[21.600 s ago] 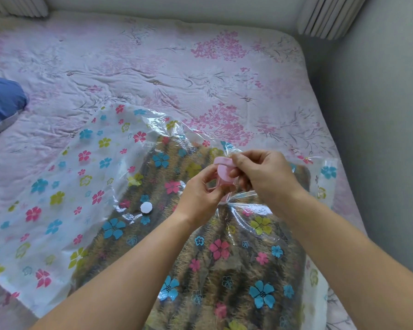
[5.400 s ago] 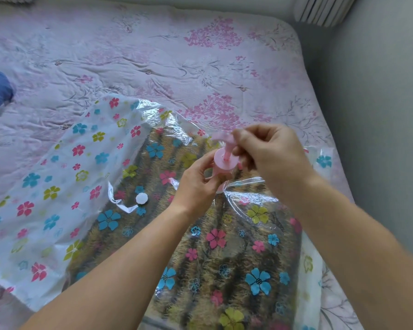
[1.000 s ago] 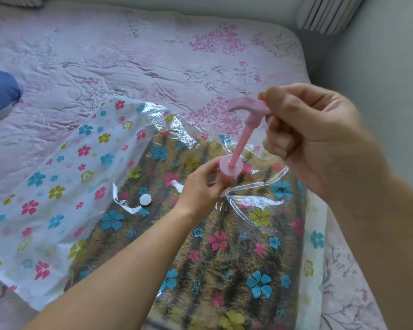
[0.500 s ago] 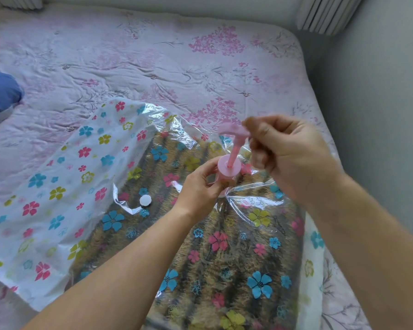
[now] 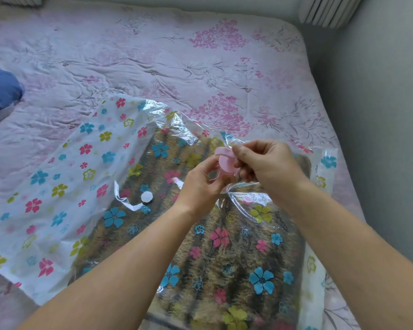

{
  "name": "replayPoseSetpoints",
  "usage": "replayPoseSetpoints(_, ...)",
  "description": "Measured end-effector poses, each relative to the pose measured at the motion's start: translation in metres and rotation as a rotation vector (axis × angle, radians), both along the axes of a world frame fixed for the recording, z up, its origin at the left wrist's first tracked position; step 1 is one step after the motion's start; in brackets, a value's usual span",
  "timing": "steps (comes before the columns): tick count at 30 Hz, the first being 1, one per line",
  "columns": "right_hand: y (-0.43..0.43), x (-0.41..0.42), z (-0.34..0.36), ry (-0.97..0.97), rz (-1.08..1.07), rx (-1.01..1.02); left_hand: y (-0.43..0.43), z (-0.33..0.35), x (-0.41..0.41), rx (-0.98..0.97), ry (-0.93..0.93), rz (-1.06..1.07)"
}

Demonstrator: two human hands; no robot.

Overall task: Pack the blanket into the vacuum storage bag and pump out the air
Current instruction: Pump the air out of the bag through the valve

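A clear vacuum storage bag (image 5: 65, 186) printed with coloured flowers lies on the bed, and a brown striped blanket (image 5: 224, 253) shows through it. A small pink hand pump (image 5: 225, 163) stands on the bag's valve, lifting the plastic into a peak. My left hand (image 5: 202, 186) grips the pump's body from the left. My right hand (image 5: 267, 165) grips the pump's handle, which sits pushed down close to the body. A white valve cap (image 5: 146, 196) lies loose on the bag to the left of my hands.
The bag lies on a bed with a pink floral quilt (image 5: 177, 67). A blue pillow (image 5: 0, 94) sits at the left edge. A grey wall (image 5: 379, 115) runs close along the bed's right side, with a radiator (image 5: 327, 10) at the far corner.
My right hand has pushed the pump handle down from its raised position, so the rod is now inside the body. My left hand kept its hold on the pump.
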State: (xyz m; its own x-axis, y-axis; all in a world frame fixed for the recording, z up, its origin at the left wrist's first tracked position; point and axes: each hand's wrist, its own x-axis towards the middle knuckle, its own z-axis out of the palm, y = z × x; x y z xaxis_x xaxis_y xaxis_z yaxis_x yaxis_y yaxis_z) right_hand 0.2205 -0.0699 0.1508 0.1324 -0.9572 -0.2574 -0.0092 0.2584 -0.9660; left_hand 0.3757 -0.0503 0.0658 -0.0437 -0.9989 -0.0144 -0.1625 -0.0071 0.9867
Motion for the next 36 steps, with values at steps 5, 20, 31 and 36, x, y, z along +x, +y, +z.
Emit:
replayPoseSetpoints(5, -0.003, -0.011, 0.067, -0.329, 0.035, -0.224, -0.001, 0.004, 0.000, -0.010, -0.004, -0.023)
replayPoseSetpoints(20, -0.002, 0.002, 0.029, -0.068, -0.051, -0.114, -0.002, 0.012, -0.002, 0.010, 0.045, -0.009)
replayPoseSetpoints(31, 0.002, 0.001, 0.021, -0.083, -0.080, -0.128, 0.000, 0.012, -0.007, 0.010, 0.060, 0.003)
replayPoseSetpoints(36, 0.001, -0.001, 0.006, 0.007, -0.057, -0.027, 0.000, 0.009, -0.007, 0.023, 0.065, 0.001)
